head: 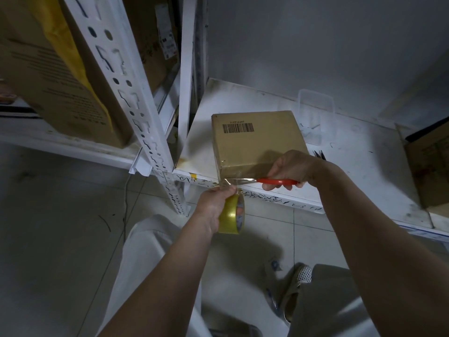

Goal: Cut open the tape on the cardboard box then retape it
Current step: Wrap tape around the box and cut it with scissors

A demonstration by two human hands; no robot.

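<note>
The cardboard box (257,139) sits at the shelf (352,152) front edge. The left hand (215,205) grips the tape roll (230,216) just below the box; the right hand (291,169) holds scissors (277,181) at the taut strip. Tape is thin, sticky; keep tension. Open floor lies below.

— Where do we look from?

— From our one head-worn camera, above the white shelf (352,152), facing forward and steeply down onto its front edge.

— How near are we?

— Near: our forearms reach up from the bottom of the frame to that edge, and the tiled floor (48,239) spreads below the shelf. The wide lens bends the slotted upright (126,93) left of the shelf.
</note>
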